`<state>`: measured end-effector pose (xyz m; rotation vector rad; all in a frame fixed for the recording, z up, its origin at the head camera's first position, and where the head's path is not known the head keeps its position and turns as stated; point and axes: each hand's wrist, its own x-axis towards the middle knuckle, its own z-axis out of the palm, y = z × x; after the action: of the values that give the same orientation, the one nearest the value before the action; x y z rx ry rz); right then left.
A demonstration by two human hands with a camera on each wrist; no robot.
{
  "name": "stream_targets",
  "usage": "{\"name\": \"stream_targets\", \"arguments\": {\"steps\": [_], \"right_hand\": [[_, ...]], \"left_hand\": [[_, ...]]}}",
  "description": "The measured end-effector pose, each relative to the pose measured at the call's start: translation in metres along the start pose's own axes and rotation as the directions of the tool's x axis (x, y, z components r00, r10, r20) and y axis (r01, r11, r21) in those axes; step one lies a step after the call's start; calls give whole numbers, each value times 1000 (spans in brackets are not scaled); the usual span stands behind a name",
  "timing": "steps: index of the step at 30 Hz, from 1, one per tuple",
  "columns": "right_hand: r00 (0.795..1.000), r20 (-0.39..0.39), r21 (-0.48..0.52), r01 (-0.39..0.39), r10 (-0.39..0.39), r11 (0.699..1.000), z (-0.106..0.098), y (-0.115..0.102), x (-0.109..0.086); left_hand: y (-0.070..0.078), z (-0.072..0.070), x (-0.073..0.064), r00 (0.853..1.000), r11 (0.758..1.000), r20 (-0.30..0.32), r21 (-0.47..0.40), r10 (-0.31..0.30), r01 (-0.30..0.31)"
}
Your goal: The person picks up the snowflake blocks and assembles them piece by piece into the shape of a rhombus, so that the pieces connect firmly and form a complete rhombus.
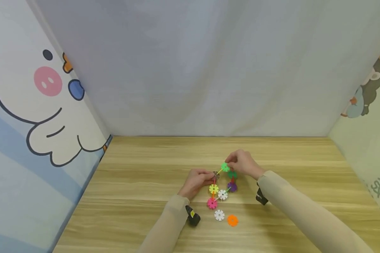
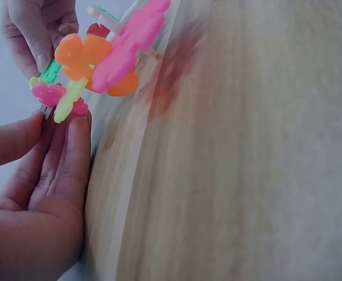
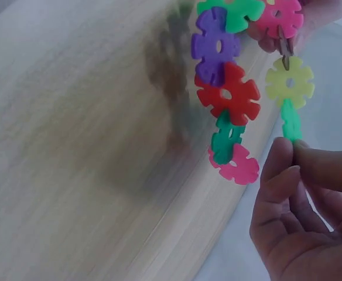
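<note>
A chain of notched plastic snowflake discs hangs between both hands over the table. My left hand [image 1: 197, 182] pinches a grey-brown disc [image 1: 216, 175] between thumb and fingers. With thumb and forefinger, my right hand [image 1: 243, 163] holds a bright green disc [image 1: 225, 167], joined to a yellow disc [image 3: 290, 82]. Below the left hand come a yellow disc [image 1: 213, 189], an orange disc [image 2: 77, 55] and a pink disc [image 1: 212, 203]. The chain bends back through a white disc [image 1: 222, 194], purple disc [image 1: 232, 186], red disc [image 3: 228, 93] and dark green disc [image 3: 226, 138], ending in a pink disc [image 3: 239, 165].
Nearer the body, a loose white disc [image 1: 219, 215] and a loose orange disc [image 1: 232, 220] lie on the wood-grain table [image 1: 139, 165]. A pale curtain [image 1: 190, 70] hangs along the back edge, with cartoon-printed panels [image 1: 12, 140] at both sides. Each wrist wears a black camera [image 1: 194, 218].
</note>
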<state>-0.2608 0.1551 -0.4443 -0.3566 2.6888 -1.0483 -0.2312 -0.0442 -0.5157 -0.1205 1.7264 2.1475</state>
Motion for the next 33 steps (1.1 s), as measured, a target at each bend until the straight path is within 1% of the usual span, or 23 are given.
{"name": "stream_targets", "arguments": {"steps": [2,4,11,18,21,28,33], "right_hand": [[1000,6,-10,-3,3,1000,0,0,1],[1000,13,-18,-22,23,1000,0,-2,2],[998,49,-55,-36,39,998,-2,-8,5],[989,114,-24,-87,89,996,-6,-8,9],[989,121,-18,-84,86,996,-7,-9,9],[985,129,-29,-109,111,994,-6,-11,11],[985,137,-33,-97,101,995,-5,-12,11]], "left_hand": [[0,0,0,1000,1000,0,5,3,-3],[0,1,-1,1000,1000,-3,3,1,-1],[-1,2,0,1000,1000,-18,7,7,-7],[2,2,-1,999,1000,-47,6,-1,1],[2,3,-1,999,1000,-47,5,0,1],[0,2,-1,998,1000,-70,-5,-2,1],[-2,2,0,997,1000,-75,-2,3,-3]]}}
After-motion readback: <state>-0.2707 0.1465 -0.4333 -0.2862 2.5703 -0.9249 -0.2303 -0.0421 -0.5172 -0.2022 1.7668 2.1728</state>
